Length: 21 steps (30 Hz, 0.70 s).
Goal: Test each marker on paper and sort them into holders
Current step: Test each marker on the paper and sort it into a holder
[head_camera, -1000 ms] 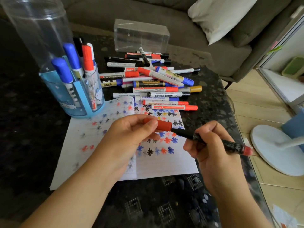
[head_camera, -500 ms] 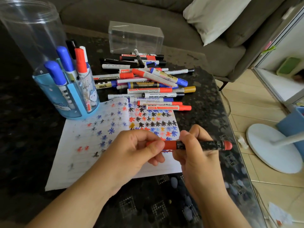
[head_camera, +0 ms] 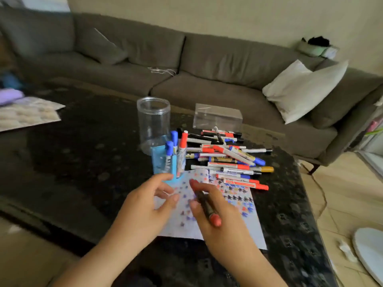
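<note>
At frame centre, the right hand (head_camera: 219, 220) clamps its grip on a black marker (head_camera: 205, 206) above the paper (head_camera: 244, 226); the left hand (head_camera: 145, 206) has its fingers apart, relaxed.

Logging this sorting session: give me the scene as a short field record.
right hand: grips black marker, red cap on
left hand: fingers relaxed, holds nothing
paper: covered in coloured test marks
blue holder: blue and red markers upright
clear jar: no markers visible
marker pile: beyond paper, unsorted

A home living room: grey sofa (head_camera: 207, 65), pillow (head_camera: 304, 88), coffee table (head_camera: 83, 154).
</note>
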Tool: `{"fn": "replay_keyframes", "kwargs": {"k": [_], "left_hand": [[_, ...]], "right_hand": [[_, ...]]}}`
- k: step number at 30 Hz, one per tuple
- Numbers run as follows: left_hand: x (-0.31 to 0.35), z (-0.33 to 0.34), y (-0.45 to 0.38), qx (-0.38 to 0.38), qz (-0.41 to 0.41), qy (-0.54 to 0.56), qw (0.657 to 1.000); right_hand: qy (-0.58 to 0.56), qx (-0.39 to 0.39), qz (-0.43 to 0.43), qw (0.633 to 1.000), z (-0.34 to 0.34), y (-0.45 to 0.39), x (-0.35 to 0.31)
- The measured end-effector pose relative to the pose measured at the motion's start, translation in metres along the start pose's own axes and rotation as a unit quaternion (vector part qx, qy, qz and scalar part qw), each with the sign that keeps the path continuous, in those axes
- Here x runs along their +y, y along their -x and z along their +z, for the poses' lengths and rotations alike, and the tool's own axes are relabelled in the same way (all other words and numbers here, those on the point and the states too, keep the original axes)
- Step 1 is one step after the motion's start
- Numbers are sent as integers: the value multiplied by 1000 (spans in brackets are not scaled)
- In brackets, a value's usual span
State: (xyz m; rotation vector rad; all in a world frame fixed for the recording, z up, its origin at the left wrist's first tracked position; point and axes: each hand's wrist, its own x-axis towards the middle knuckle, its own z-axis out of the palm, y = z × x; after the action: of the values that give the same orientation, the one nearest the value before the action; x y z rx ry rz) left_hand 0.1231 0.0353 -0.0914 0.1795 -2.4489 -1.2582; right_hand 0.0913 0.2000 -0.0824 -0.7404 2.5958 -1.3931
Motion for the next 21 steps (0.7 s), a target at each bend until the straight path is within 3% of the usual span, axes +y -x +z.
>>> {"fn": "replay_keyframes", "kwargs": {"k": [6,12,18,21], "left_hand": [[-58,-121,98,88,-57,-148,983],[-104,-198,186,128,-168,-261,942],[-129,-226,229,137,-219,-318,912],[-133,-227,235,129,-222,-324,911]], "right_hand": [[106,-173,-175,963,98,5,-67],[185,-312,-277,890,218,16,-104],[238,-444,-266,822,308,40,-115],[230,-414,-252,844,303,42,-113]]}}
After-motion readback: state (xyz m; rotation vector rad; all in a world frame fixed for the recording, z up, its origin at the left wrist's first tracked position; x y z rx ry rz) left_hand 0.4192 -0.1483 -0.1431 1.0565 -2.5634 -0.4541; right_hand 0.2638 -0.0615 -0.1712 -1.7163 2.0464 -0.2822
